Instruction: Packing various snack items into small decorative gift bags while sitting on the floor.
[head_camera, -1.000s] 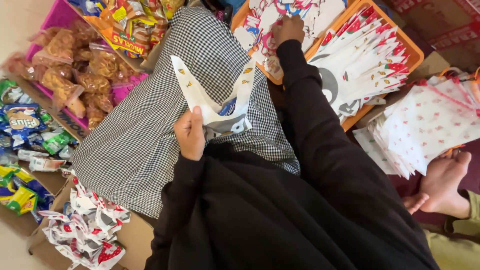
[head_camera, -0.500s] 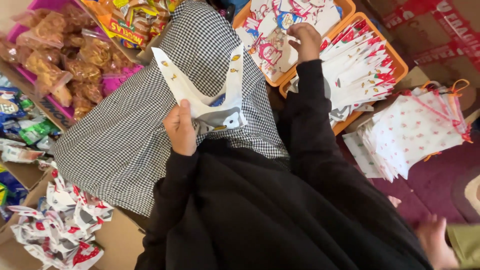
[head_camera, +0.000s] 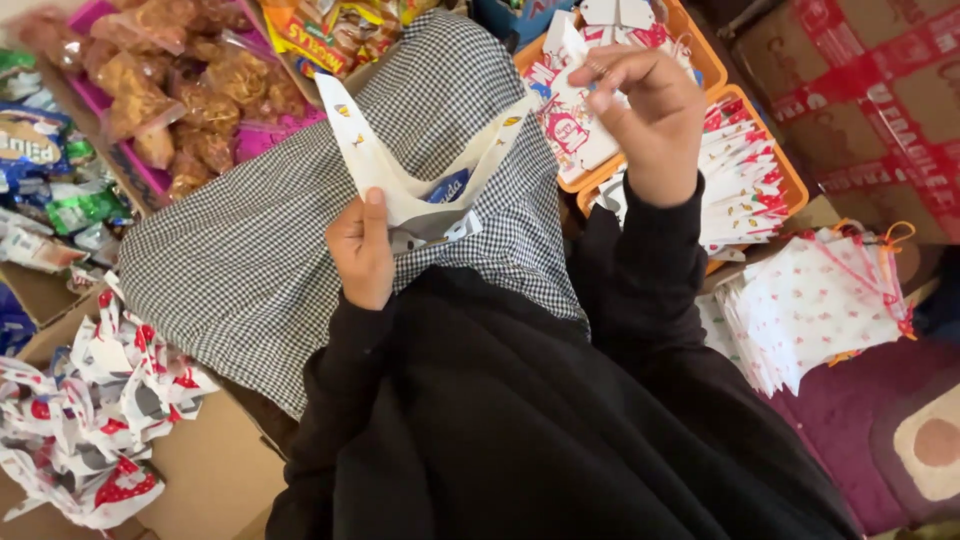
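Left hand (head_camera: 362, 252) is clenched on the lower edge of a small white paper bag (head_camera: 405, 170), thumb pressed flat against its front. The bag is held open-mouthed, its two long sides splayed upward in a V; it carries tiny coloured motifs, and a blue-printed item shows inside at the bottom. The bag sits over a black-and-white checked cloth (head_camera: 250, 260) draped across the lap.

Right hand (head_camera: 645, 110) is raised above the orange trays, fingers pinched on a flat white paper piece with red print (head_camera: 580, 65), lifted just clear of the stack below it.

Room for movement is tight: black sleeves fill the lower centre and goods crowd both sides.

The near orange tray (head_camera: 795, 185) holds a packed row of white-and-red paper bags. The far orange tray (head_camera: 705, 60) holds similar printed pieces. Right of them lies a fanned stack of white bags with red dots (head_camera: 815, 310). At left, a pink tray (head_camera: 135, 170) holds clear packets of brown snacks, and a heap of red-and-white wrappers (head_camera: 85, 420) rests on a cardboard box (head_camera: 205, 470).
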